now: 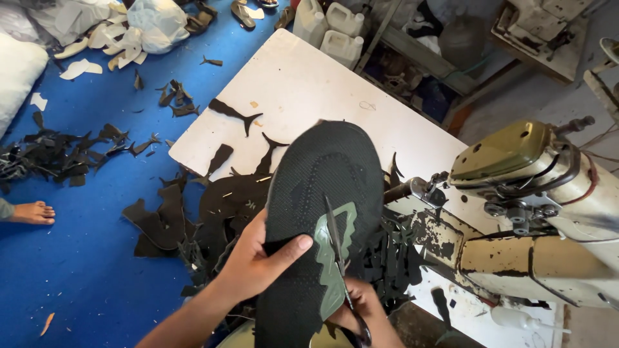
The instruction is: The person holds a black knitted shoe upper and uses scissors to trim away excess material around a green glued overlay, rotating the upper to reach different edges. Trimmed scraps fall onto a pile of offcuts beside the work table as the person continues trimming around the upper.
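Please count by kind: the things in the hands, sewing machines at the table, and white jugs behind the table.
Black knit shoe upper, in left hand: 1
Scissors, in right hand: 1
Sewing machine: 1
White plastic jugs: 3
Total: 6

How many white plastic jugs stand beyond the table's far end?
3: one jug at left, one behind to its right, one in front. More may be hidden.

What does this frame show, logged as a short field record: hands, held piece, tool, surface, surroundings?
left hand: grips the edge of the black mesh shoe upper
right hand: holds scissors, blades on the upper
upper detail: green patch beside the blades
surface: white table strewn with black offcuts
right side: worn sewing machine
floor: blue floor, scraps, another person's bare foot
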